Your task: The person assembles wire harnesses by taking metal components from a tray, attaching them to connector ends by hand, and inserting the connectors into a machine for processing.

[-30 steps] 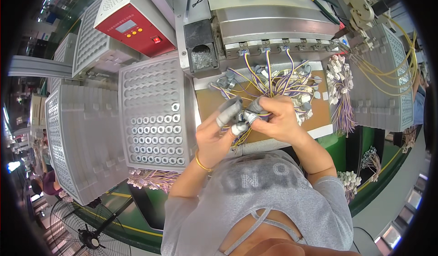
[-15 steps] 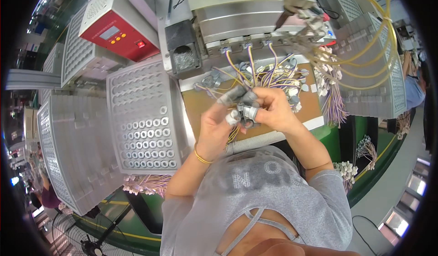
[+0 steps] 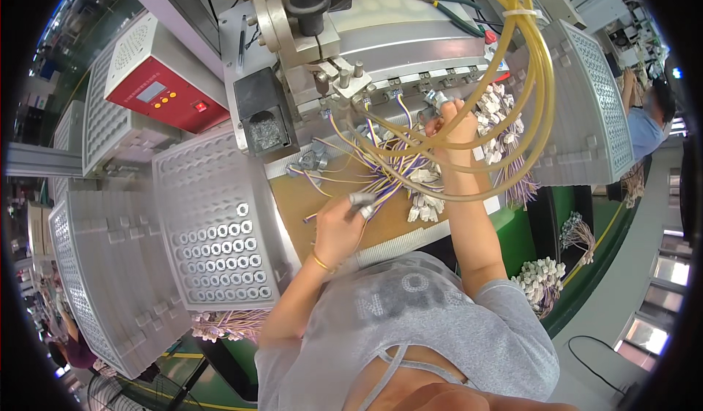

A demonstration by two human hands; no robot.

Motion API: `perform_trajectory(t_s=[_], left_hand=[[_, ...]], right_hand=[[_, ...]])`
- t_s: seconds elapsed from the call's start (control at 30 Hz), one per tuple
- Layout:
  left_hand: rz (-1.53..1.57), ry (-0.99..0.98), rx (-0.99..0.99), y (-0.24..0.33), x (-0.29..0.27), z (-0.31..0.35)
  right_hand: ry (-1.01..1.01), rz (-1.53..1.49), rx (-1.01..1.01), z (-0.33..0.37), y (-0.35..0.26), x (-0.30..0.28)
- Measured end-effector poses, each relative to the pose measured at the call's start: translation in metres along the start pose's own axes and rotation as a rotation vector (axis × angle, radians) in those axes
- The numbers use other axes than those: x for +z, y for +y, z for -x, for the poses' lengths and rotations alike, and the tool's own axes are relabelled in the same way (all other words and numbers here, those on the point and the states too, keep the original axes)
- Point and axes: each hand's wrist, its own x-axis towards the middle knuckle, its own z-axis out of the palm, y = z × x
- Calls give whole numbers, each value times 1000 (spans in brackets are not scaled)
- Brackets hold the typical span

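Note:
My right hand (image 3: pixel 452 124) is at the right part of the metal fixture row (image 3: pixel 417 85), its fingers closed on a small grey and silver round part (image 3: pixel 437 99). Yellow hoses pass in front of that wrist. My left hand (image 3: pixel 340 224) is lower, over the brown work board (image 3: pixel 296 206). Its thumb and finger wear pale finger covers and pinch at thin wires (image 3: pixel 377 204); the exact hold is partly hidden. Several purple, yellow and white wires with white connectors (image 3: pixel 425 207) lie between the hands. Some wires run up to plugs (image 3: pixel 366 103) seated in the fixture.
A machine head (image 3: pixel 311 41) with metal clamps stands over the fixture's left part. Looped yellow hoses (image 3: pixel 545 81) hang at right. A grey tray (image 3: pixel 220 264) of metal rings, a red control box (image 3: pixel 168 92), a black bin (image 3: pixel 265 110), pliers (image 3: pixel 454 12) and stacked trays (image 3: pixel 586 110) surround the board.
My hands were together over the wires; now the right has moved up and right to the fixture with the grey part. The left has dropped slightly. The machine head and hoses appear farther left.

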Motion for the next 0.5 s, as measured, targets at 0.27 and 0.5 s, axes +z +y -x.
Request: perform_trajectory(t_s=[0.27,0.5], left_hand=[[-374,-241,60,24,-49,1],[-471,108,78,30,-92,9]], right_hand=[[-20,-139,-1,-16,10,12],[-85,449,-437,32,-28,-13]])
